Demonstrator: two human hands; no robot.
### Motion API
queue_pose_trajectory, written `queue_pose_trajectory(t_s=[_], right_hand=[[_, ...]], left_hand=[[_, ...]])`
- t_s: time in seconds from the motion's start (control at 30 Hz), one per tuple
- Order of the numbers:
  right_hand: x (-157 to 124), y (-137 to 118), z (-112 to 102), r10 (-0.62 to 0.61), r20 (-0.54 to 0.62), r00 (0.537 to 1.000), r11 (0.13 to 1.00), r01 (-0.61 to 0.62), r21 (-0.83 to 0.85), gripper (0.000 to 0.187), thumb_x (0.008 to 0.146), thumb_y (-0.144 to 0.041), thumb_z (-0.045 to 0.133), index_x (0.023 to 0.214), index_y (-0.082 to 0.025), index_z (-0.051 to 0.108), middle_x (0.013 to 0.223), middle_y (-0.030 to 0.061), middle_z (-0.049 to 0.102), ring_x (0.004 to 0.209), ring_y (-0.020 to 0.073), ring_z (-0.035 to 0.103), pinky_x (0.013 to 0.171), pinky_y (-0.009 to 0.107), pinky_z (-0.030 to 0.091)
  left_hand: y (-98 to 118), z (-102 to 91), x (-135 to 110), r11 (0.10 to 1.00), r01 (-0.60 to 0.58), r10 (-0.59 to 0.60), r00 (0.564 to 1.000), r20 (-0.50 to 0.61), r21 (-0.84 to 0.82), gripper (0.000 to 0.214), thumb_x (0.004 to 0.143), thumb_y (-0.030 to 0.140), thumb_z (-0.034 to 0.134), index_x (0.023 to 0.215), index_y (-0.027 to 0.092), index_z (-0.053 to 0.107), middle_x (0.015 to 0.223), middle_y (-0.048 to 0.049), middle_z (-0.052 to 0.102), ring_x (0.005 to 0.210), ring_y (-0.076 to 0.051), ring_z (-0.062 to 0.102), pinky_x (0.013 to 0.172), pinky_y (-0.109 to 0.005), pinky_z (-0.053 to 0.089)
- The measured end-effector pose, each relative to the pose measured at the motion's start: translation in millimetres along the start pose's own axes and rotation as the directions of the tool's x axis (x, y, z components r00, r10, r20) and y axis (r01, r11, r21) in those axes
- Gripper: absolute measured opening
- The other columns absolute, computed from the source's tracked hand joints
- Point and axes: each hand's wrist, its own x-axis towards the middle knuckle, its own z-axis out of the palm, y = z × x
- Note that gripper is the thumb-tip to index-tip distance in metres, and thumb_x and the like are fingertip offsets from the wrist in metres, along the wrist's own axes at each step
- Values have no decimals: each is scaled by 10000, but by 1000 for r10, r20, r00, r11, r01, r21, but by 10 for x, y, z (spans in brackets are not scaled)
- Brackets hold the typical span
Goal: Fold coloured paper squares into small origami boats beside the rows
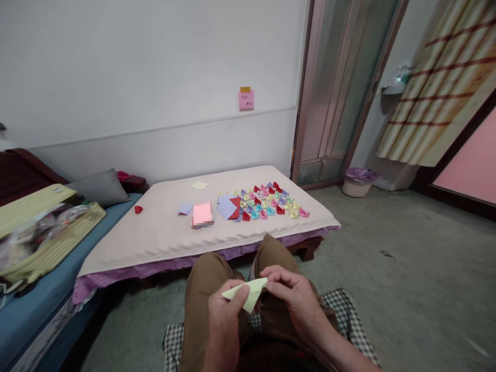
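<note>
A folded pale green paper is held over my lap between both hands. My left hand pinches its lower left part with thumb on top. My right hand pinches its right tip with fingers curled. On the low cloth-covered table ahead lie several small folded paper pieces in many colours, a pink paper stack, a lilac sheet and a red sheet.
A single red folded piece and a pale yellow sheet lie on the table. A blue mattress with a grey pillow and a bag is at left. A bin stands by the door.
</note>
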Motion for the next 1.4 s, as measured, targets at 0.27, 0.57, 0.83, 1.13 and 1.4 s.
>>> queue_pose_trajectory(t_s=[0.27, 0.57, 0.83, 1.13, 1.4], right_hand=[[24, -1, 23, 36, 3, 999, 999, -36, 30, 131, 666, -201, 701, 554, -149, 659, 845, 36, 612, 731, 167, 535, 672, 275, 406], [29, 15, 58, 105, -31, 994, 982, -99, 159, 166, 587, -170, 721, 560, -163, 558, 668, -3, 593, 606, 127, 488, 573, 234, 377], [62, -1, 25, 149, 73, 986, 966, -161, 203, 222, 574, -72, 678, 764, -179, 636, 626, -47, 563, 562, 96, 451, 552, 209, 332], [58, -35, 38, 203, 101, 974, 969, -215, 119, 72, 523, -96, 686, 545, -155, 650, 532, -37, 544, 529, 101, 425, 516, 223, 302], [36, 17, 46, 202, 145, 969, 957, -227, 180, 50, 605, -136, 661, 620, -156, 703, 582, -11, 561, 545, 107, 448, 528, 226, 339]], left_hand=[[9, -4, -3, 1000, 11, -11, 1000, -2, 27, 218, 642, 321, 739, 637, 122, 649, 501, 6, 574, 478, -106, 460, 483, -206, 340], [-24, -35, 0, 996, 11, -14, 999, 33, 89, 239, 627, 350, 739, 627, 125, 661, 486, 7, 572, 476, -113, 455, 488, -217, 330], [-42, -51, 14, 996, 31, -36, 998, 57, 82, 240, 613, 341, 751, 612, 119, 658, 491, 0, 567, 475, -107, 454, 482, -215, 328], [-39, -37, 1, 991, 23, -39, 992, 117, 133, 259, 607, 359, 750, 620, 111, 678, 516, -19, 587, 505, -125, 481, 506, -227, 338], [-57, -41, -4, 994, 39, -48, 995, 91, 97, 242, 639, 345, 733, 642, 112, 667, 538, -18, 592, 513, -125, 481, 513, -231, 343]])
